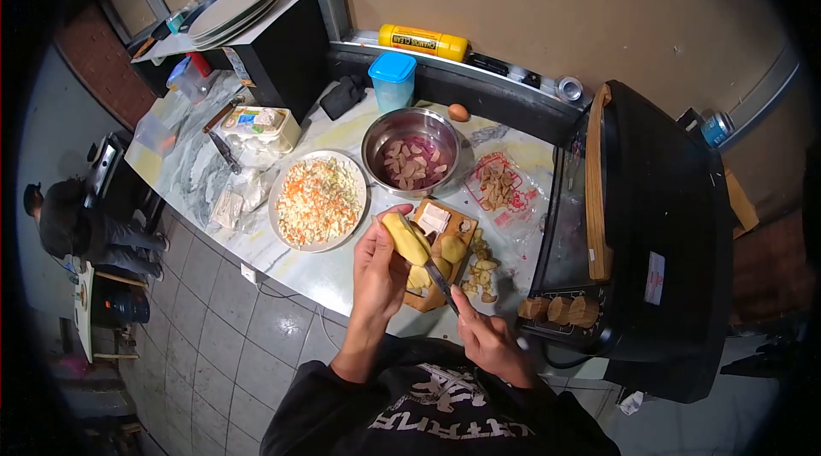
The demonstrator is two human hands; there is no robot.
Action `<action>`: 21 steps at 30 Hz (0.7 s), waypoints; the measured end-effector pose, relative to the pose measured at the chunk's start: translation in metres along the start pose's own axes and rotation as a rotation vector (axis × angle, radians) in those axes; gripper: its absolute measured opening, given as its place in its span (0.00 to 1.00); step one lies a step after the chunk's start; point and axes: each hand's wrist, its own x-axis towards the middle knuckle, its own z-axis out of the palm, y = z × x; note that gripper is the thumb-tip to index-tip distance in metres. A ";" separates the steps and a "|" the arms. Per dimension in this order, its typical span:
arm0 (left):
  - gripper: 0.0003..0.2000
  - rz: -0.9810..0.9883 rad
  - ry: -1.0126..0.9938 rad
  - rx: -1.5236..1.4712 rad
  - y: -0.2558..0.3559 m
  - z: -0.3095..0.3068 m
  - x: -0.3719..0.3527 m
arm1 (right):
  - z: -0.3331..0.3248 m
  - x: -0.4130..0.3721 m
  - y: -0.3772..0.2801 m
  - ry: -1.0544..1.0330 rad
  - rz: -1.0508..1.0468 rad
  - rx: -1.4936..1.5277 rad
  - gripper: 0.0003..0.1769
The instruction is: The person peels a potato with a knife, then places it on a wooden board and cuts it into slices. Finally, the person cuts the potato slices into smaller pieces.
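Note:
My left hand (376, 266) grips a peeled yellow potato (405, 238) above the wooden cutting board (417, 297). My right hand (490, 338) is closed round the handle of a dark knife (442, 282), whose blade reaches the potato's lower end. On the board lie a pale block (433, 217) and potatoes (450, 247), partly hidden by my hands and the knife. Small potato pieces (482, 271) lie just right of the board. Behind it is a steel bowl (368, 151) with brownish slices in pinkish liquid.
A plate (275, 223) of chopped orange and white food is at the left. Brown pieces (496, 186) lie on a plastic bag. An egg (459, 112) and blue-lidded container (392, 84) stand behind. A black oven (663, 242) borders the right. Another person (73, 221) is far left.

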 end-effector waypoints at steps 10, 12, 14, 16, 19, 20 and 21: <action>0.14 -0.017 -0.047 -0.065 -0.019 -0.019 0.000 | -0.001 -0.010 0.003 -0.059 0.092 -0.096 0.35; 0.15 -0.002 -0.098 -0.049 -0.018 -0.028 0.003 | -0.003 -0.011 0.002 -0.065 0.082 -0.048 0.35; 0.16 0.002 -0.182 0.078 -0.013 -0.036 0.006 | -0.004 -0.011 0.001 -0.068 0.086 -0.032 0.35; 0.16 -0.001 -0.189 0.108 -0.012 -0.042 0.007 | -0.004 -0.012 0.000 -0.071 0.090 -0.013 0.36; 0.16 -0.004 -0.171 0.153 -0.003 -0.032 0.008 | -0.007 -0.009 -0.001 -0.087 0.110 0.009 0.36; 0.16 -0.008 -0.147 0.172 0.001 -0.028 0.009 | -0.009 -0.006 -0.002 -0.095 0.100 0.022 0.36; 0.16 -0.011 -0.149 0.172 -0.001 -0.029 0.011 | -0.010 -0.005 -0.004 -0.102 0.092 0.035 0.37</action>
